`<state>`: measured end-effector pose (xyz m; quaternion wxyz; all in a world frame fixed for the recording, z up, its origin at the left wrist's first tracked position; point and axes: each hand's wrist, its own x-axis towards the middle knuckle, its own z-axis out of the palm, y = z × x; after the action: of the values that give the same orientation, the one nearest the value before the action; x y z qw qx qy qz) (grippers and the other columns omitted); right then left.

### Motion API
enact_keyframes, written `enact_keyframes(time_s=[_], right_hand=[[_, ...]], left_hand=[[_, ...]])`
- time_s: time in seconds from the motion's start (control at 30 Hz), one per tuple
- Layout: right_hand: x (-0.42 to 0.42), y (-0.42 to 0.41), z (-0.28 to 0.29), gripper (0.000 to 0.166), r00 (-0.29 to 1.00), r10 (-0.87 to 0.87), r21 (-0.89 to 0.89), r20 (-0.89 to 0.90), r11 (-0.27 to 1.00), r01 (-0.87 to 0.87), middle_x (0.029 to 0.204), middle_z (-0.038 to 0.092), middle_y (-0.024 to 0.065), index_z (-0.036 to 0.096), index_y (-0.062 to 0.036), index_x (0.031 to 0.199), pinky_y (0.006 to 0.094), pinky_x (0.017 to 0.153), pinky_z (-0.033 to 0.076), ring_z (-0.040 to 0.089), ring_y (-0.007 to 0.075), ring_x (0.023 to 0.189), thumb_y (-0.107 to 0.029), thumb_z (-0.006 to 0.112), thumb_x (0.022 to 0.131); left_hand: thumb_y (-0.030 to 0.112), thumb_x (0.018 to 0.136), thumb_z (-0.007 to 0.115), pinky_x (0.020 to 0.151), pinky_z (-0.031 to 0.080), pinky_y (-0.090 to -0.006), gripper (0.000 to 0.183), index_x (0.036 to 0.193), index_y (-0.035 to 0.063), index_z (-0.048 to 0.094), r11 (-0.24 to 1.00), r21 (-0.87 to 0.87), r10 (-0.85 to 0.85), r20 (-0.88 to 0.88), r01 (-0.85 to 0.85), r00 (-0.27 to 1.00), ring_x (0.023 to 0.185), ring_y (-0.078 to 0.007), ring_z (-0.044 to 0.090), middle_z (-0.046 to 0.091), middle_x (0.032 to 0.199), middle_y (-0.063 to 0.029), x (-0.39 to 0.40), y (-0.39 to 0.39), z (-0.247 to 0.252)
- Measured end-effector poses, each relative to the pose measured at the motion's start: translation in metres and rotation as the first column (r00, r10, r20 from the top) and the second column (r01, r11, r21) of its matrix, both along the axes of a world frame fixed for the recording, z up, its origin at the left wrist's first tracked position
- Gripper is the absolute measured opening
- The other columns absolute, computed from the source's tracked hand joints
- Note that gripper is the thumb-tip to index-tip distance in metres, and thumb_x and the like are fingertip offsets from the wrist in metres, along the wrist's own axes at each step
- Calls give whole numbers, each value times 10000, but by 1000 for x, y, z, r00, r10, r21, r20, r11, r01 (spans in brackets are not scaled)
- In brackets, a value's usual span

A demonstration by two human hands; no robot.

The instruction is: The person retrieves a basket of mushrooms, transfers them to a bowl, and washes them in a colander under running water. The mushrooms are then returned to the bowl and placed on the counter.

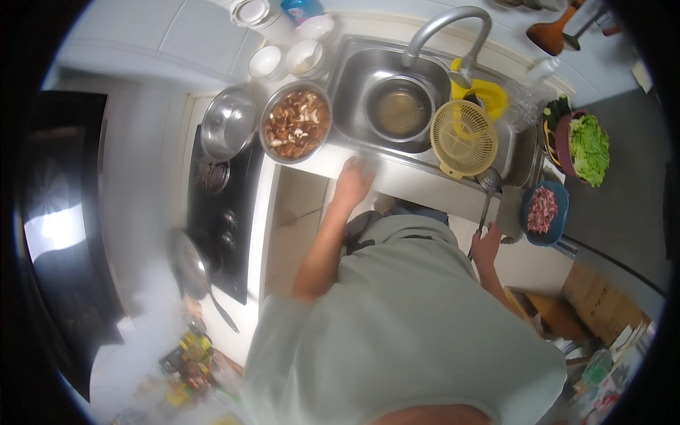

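My left hand rests at the front edge of the counter before the sink, fingers apart, holding nothing. In my right hand is the handle of a metal skimmer ladle, its perforated bowl up by the sink's front rim. A metal bowl with cloudy liquid stands in the sink basin. To its right a yellow plastic strainer lies over the sink divider, beside a yellow basket. Left of the sink stands a metal bowl of sliced mushrooms, next to an empty metal bowl.
The faucet arches over the sink. A blue container of sliced meat and lettuce in a dark red bowl stand at right. On the left are a black cooktop and a pan. White bowls stand behind the mushrooms.
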<state>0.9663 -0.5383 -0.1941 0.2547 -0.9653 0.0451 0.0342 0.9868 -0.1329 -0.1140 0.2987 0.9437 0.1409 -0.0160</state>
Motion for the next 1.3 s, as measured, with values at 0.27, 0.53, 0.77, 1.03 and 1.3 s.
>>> enact_keyframes(time_s=[0.27,0.53,0.77,1.03,1.3], right_hand=[[-19,-12,-27,297,943,-54,73,-330,994,83,776,604,171,504,13,941,460,707,470,598,375,742,-240,585,809],[-42,-15,-16,313,937,-230,127,-261,955,270,961,596,210,527,29,1064,419,800,449,581,359,904,-215,525,868],[-44,-6,-17,421,917,-380,293,-124,869,400,1004,581,176,514,63,1175,376,780,442,548,296,849,-247,513,891],[-43,38,38,333,815,-537,487,-219,664,568,826,509,29,523,19,1155,251,559,381,427,97,635,-209,532,913],[-79,61,47,305,707,-697,522,-125,559,644,727,470,-3,530,7,1151,236,495,339,405,74,565,-174,543,907]], left_hand=[[290,846,640,951,442,-410,416,1137,-6,615,993,-116,28,25,-25,999,1132,-367,545,573,1212,-230,19,-4,-14],[389,794,650,889,472,-427,518,1100,-28,622,976,-174,114,-107,-132,988,1026,-379,598,646,1036,-238,96,-3,-41],[320,780,639,925,463,-415,465,1034,-69,618,925,-187,273,-280,-331,920,1056,-401,580,626,1066,-268,130,0,-81],[161,813,502,761,468,-451,321,1009,-59,630,186,-627,502,-600,-756,622,915,-328,604,622,1024,-257,188,51,-228],[126,802,620,701,528,-398,347,1135,56,555,-133,-621,280,-771,-772,572,768,-265,595,579,993,-134,210,57,-244]])
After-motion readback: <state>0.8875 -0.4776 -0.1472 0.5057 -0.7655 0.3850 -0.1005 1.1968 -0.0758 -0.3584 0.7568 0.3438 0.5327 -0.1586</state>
